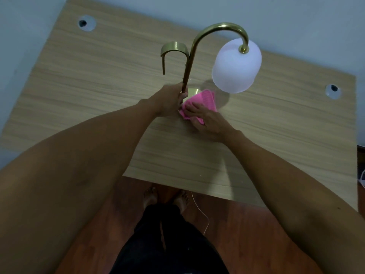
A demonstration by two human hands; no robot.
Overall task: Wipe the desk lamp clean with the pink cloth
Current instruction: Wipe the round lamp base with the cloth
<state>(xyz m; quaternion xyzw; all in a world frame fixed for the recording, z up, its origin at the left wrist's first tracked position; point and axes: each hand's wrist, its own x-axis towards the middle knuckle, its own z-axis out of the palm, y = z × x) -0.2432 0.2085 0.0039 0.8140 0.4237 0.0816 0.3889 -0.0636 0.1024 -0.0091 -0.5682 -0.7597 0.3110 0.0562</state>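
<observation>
Gripping the lower part of the brass stem (186, 76), our left hand (169, 101) is curled closed around it, the fingers wrapped about the tube just above where it meets the base. Our right hand (205, 120) lies flattened on the pink cloth (199, 103), fingers stretched out and close together, pressing the fabric down against the round brass base (192, 91) of the desk lamp (217, 56). The cloth is bunched and folded; it covers most of the base, so that only a small gold arc shows at its far edge. Whether our thumb is tucked under the cloth we cannot tell.

The lamp stands near the middle of the wooden desk (98, 86). Its stem rises from the base, bends over in a hook and ends in a white frosted shade (236, 68), which hangs mouth downward to the right of the stem, above the desk and just beyond the cloth. A second, shorter brass hook (173, 51) curves off to the left of the stem.

Two round cable holes (87, 23) sit in the desk, one at the far left and one at the right; the left one shows a dark opening, and what is in them we cannot make out. A thin white cord (199, 209) trails over the reddish floor (246, 234) below the desk edge, beside our bare feet (150, 196).
</observation>
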